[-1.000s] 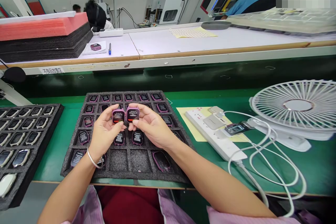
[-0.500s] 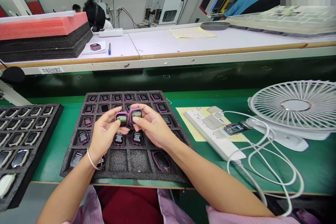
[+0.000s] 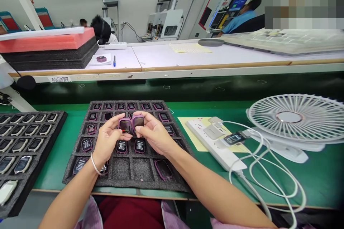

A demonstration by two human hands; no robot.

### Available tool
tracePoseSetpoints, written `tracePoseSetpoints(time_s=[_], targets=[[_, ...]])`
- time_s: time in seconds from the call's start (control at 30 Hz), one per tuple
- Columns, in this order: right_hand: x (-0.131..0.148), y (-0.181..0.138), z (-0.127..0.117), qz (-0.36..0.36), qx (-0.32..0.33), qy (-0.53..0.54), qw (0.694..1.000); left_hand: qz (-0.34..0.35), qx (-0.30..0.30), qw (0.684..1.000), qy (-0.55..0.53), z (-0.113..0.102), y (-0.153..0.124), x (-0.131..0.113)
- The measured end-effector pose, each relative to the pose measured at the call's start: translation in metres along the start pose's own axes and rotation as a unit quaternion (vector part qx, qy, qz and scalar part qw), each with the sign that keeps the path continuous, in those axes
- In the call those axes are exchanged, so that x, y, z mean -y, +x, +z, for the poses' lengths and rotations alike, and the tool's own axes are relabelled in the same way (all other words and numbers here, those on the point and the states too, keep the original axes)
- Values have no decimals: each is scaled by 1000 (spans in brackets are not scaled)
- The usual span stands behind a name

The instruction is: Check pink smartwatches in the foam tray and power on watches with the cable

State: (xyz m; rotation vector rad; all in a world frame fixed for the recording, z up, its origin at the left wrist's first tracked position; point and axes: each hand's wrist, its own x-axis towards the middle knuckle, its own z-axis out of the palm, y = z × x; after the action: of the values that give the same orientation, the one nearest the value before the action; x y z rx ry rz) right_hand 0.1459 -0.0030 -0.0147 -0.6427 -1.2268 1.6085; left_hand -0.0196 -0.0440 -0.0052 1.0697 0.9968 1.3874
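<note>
Between thumb and fingers, my left hand (image 3: pixel 106 139) grips a purple-cased smartwatch (image 3: pixel 124 125), its dark screen showing a small red mark. My right hand (image 3: pixel 153 133) is closed on a second purple smartwatch (image 3: pixel 138 121), whose screen is mostly dark. Both watches are held upright side by side, screens facing me, with the thumbs at their lower edges. Under the hands lies a black foam tray (image 3: pixel 129 182) with several purple smartwatches in its compartments, many with lit text. Two front-row compartments in the middle hold nothing. My hands and forearms hide part of the tray.
At left lies another foam tray (image 3: pixel 57 128) of pale-cased watches. A white power strip (image 3: pixel 215 143) with adapters and looped cables (image 3: pixel 266 164) is on the right, beside a white fan (image 3: pixel 292 118). Foam sheets (image 3: pixel 48 48) are stacked on the raised shelf behind. People sit beyond it.
The green and white display on both watches has gone; the screens are mostly dark now, with a red mark on the left one. The camera view has tilted up slightly, while both grips stay the same.
</note>
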Motion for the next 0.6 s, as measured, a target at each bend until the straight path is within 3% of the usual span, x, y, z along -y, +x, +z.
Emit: tracePoseSetpoints(time_s=[0.13, 0.23, 0.47, 0.6], targets=[[12, 2, 5, 4, 16, 17, 1000, 9, 10, 1000, 8, 0, 0, -16], [35, 18, 12, -14, 43, 37, 998, 36, 23, 999, 17, 3, 10, -42], [117, 91, 29, -136, 73, 12, 988, 169, 66, 983, 6, 18, 71, -118], [152, 117, 35, -189, 96, 2, 977, 244, 78, 967, 10, 27, 98, -143]])
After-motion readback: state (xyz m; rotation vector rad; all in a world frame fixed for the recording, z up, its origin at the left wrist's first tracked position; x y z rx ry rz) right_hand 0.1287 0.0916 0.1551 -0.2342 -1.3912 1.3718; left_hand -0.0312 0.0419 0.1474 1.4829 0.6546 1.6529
